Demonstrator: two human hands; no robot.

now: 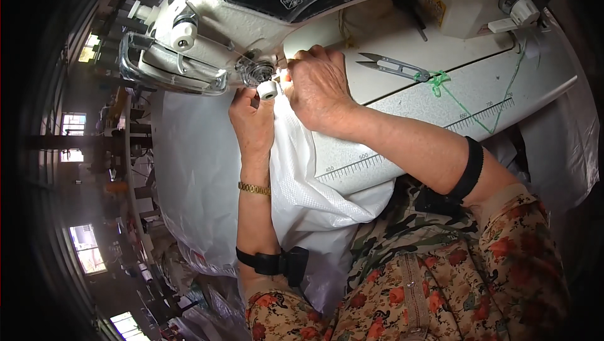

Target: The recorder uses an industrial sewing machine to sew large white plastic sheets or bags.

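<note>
A white sewing machine fills the top of the view, its needle area lit at the middle. White fabric runs from under the needle down toward my lap. My left hand rests on the fabric just below the presser foot, fingers pressing it flat. My right hand sits right of the needle, fingers curled and pinching the fabric edge close to the foot. A gold bracelet and a black strap are on my left forearm, and a black band on my right.
Thread snips lie on the machine bed, with green thread trailing over a printed ruler scale. More white fabric hangs to the left. A workshop with windows shows dimly at far left.
</note>
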